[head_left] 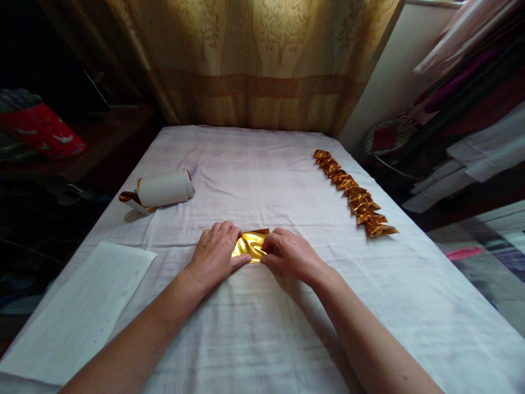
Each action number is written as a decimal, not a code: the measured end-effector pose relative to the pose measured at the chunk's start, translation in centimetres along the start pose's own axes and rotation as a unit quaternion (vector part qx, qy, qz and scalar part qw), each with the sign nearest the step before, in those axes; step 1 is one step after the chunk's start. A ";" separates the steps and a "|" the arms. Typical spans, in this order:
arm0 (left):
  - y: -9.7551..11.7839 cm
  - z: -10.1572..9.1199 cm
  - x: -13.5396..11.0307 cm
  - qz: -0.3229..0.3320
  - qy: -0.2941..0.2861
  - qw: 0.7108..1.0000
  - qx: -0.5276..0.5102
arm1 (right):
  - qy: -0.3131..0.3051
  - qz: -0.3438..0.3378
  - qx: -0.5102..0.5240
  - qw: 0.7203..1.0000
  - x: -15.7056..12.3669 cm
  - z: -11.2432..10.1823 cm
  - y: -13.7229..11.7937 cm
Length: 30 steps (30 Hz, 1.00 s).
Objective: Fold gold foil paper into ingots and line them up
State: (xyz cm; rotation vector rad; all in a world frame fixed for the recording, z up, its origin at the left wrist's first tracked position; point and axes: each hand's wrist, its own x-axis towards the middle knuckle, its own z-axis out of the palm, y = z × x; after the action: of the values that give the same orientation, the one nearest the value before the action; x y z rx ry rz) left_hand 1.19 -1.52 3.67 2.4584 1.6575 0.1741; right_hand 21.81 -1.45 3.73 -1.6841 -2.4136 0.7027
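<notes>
A small piece of shiny gold foil paper [254,245] lies on the white cloth in front of me, its far edge turned up a little. My left hand [217,249] rests over its left end, with the thumb along the near edge. On the right end, my right hand [292,253] pinches the foil between thumb and curled fingers. The parts of the foil under both hands are hidden. Toward the back right stretches a row of folded gold foil pieces [348,189], set close together. Neither hand touches that row.
A roll of white-backed gold paper [164,187] lies at the left with a loose curled end. White sheets [82,312] lie at the near left. Behind the cloth-covered table [254,164] hangs a patterned curtain [262,65]. A red container [45,128] stands on the left shelf.
</notes>
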 end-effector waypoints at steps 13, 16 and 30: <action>0.7 0.2 0.0 -0.014 0.011 1.000 0.014 | 0.009 0.002 0.040 0.999 -0.4 0.0 1.4; 1.5 0.8 -0.1 -0.028 0.028 0.998 0.056 | 0.012 0.002 0.035 0.999 -0.4 0.1 1.4; -1.9 0.8 -1.1 0.033 -0.008 0.999 -0.021 | 0.021 -0.008 0.017 1.000 -0.5 0.3 1.4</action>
State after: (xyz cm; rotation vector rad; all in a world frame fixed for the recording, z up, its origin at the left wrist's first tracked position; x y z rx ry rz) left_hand -0.79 -1.90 2.50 2.4791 1.5502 0.1941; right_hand 23.12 -1.59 2.95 -1.6473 -2.3712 0.6937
